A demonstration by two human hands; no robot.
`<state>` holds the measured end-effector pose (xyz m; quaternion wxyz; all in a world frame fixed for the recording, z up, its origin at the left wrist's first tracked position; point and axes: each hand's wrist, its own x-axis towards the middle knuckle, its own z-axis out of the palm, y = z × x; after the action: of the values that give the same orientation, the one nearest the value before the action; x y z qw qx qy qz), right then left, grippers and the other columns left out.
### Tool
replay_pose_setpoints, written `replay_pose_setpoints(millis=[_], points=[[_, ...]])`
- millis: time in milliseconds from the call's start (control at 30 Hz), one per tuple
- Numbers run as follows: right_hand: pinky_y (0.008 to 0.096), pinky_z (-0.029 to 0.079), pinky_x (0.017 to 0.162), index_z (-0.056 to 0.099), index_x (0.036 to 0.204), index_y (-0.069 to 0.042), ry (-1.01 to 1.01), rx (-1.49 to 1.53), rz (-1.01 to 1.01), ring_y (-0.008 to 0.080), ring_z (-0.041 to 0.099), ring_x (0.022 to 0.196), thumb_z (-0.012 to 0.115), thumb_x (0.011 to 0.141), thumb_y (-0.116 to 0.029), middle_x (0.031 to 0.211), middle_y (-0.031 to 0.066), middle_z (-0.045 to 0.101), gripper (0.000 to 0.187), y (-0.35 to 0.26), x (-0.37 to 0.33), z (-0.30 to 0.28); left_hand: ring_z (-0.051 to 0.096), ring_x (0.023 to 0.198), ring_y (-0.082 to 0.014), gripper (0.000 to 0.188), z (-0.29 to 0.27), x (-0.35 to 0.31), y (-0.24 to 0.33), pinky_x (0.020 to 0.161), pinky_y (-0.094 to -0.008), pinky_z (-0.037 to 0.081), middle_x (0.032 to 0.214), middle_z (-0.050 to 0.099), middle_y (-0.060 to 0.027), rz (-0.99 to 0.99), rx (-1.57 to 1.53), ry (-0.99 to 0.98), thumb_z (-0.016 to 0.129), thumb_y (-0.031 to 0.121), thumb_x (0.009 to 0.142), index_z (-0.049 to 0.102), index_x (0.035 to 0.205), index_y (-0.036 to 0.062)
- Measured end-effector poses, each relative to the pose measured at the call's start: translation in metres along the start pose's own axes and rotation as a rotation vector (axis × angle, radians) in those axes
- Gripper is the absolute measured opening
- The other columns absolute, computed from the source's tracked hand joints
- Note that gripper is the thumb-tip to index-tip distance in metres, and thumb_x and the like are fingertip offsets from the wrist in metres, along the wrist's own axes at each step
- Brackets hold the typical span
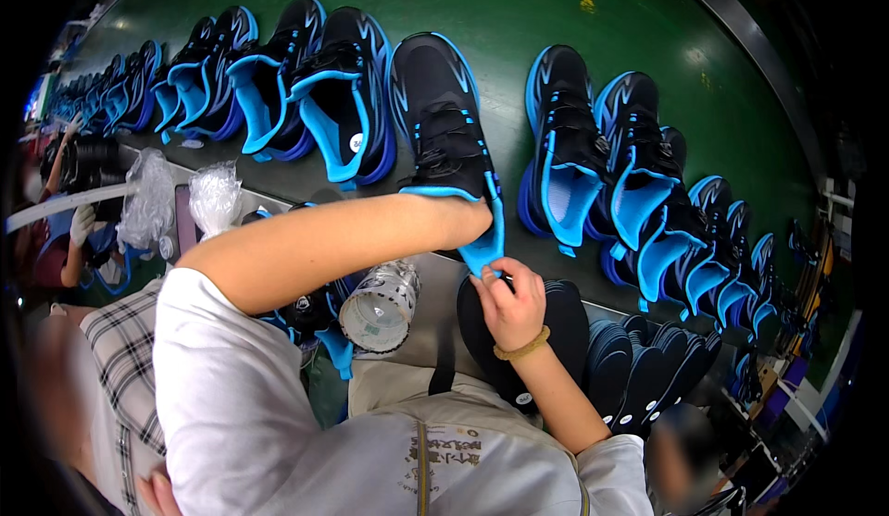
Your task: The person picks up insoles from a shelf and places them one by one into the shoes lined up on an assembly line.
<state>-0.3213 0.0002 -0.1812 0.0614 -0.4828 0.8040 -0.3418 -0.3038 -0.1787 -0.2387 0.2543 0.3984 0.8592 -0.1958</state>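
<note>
From afar, I make out gold characters (452, 449) on the pale garment front (366, 451) at six o'clock, a numbered white sticker (356, 143) inside a shoe (377, 99) at half past ten, and black print on a clear container (380, 308) toward half past seven. White dots (626, 420) on insoles (639, 373) near half past four are too small for me to read.

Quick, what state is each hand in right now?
Left hand: hidden inside the black shoe; open or closed cannot be told.
Right hand: closed, pinching that shoe's blue heel edge.

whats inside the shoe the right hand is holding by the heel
The left wrist reaches into the shoe; some blue heel lining shows too. The left hand and anything deeper inside are covered.
</note>
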Motion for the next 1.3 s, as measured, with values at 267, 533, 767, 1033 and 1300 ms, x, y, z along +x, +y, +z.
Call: replay_pose_setpoints(millis=[267, 533, 767, 1033, 1300], points=[[0.0349, 0.037, 0.075, 0.053, 0.097, -0.008, -0.121, -0.086, 0.067, 0.0243, 0.049, 0.089, 0.057, 0.071, -0.013, 0.097, 0.0091, 0.05, 0.027, 0.006, -0.001, -0.028, 0.057, 0.077, -0.0228, 0.02, -0.006, 0.038, -0.031, 0.064, -0.0333, 0.045, 0.089, 0.059, -0.0135, -0.134, -0.841, -0.471, 0.051, 0.014, 0.071, 0.062, 0.085, 0.0057], [0.0418, 0.033, 0.086, 0.046, 0.107, -0.002, -0.14, -0.23, 0.394, 0.0389, 0.038, 0.103, 0.059, 0.07, -0.016, 0.114, 0.0225, 0.037, 0.042, 0.015, -0.111, -0.096, 0.058, 0.068, -0.0278, 0.024, -0.108, -0.028, -0.045, 0.06, -0.0393, 0.044, 0.069, 0.058, -0.0132, -0.629, -0.989, 0.369, 0.053, 0.016, 0.073, 0.055, 0.093, 0.0018], [0.0412, 0.032, 0.088, 0.035, 0.12, -0.003, -0.254, -0.26, 0.638, 0.0438, 0.037, 0.104, 0.061, 0.068, -0.021, 0.117, 0.0311, 0.033, 0.061, 0.007, -0.179, -0.109, 0.051, 0.063, -0.0199, 0.047, -0.107, 0.014, -0.051, 0.055, -0.031, 0.037, 0.072, 0.047, -0.0052, -0.978, -0.332, 0.846, 0.058, 0.022, 0.067, 0.042, 0.109, 0.008], [0.0282, 0.044, 0.066, 0.058, 0.087, 0.002, 0.005, -0.038, 0.377, 0.0241, 0.055, 0.078, 0.056, 0.071, -0.003, 0.093, 0.0177, 0.054, 0.017, -0.008, -0.119, -0.196, 0.053, 0.075, -0.0347, 0.039, -0.108, 0.026, -0.081, 0.068, -0.0405, 0.042, 0.082, 0.054, -0.0177, -0.83, -1.002, 0.987, 0.048, 0.038, 0.078, 0.05, 0.081, -0.0011], [0.0227, 0.042, 0.054, 0.061, 0.068, 0.002, -0.476, 0.425, 0.586, 0.0091, 0.052, 0.055, 0.06, 0.069, -0.012, 0.061, 0.0059, 0.058, 0.014, 0.03, 0.03, -0.19, 0.05, 0.058, -0.0182, 0.056, -0.102, 0.019, -0.056, 0.051, -0.0296, 0.039, 0.061, 0.051, -0.0116, -1.009, -1.679, 1.033, 0.055, 0.049, 0.07, 0.053, 0.078, -0.0061]])
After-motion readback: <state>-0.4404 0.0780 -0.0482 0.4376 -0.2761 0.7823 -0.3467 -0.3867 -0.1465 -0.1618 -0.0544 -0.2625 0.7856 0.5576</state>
